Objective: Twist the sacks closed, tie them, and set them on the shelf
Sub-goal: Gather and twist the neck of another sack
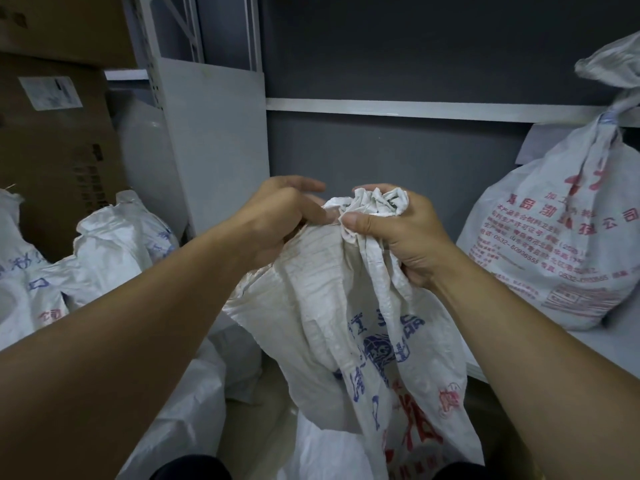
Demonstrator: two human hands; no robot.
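Head view: a person stands over a sack [346,299] with both arms stretched out in front.
Right hand [398,230]: closed round the bunched mouth of the sack, with crumpled fabric sticking out above the fist.
Left hand [277,216]: fingers curled, gripping the neck just left of the right hand.
Sack: hangs upright from the two hands in the near middle, its lower part out of sight.
Neck: gathered, but no knot or tie shows, and how much twist it has cannot be told.
Tied sack [561,237]: sits on the shelf [620,337] at the right with a knot at its top, so it looks finished.
Open sacks [114,237]: at least two at the left have loose mouths, in front of the boxes [59,150].
Done: judging by this, one sack is tied and shelved.
Left: the held sack needs its twist finished, then tying and setting on the shelf, and the sacks at the left still wait.
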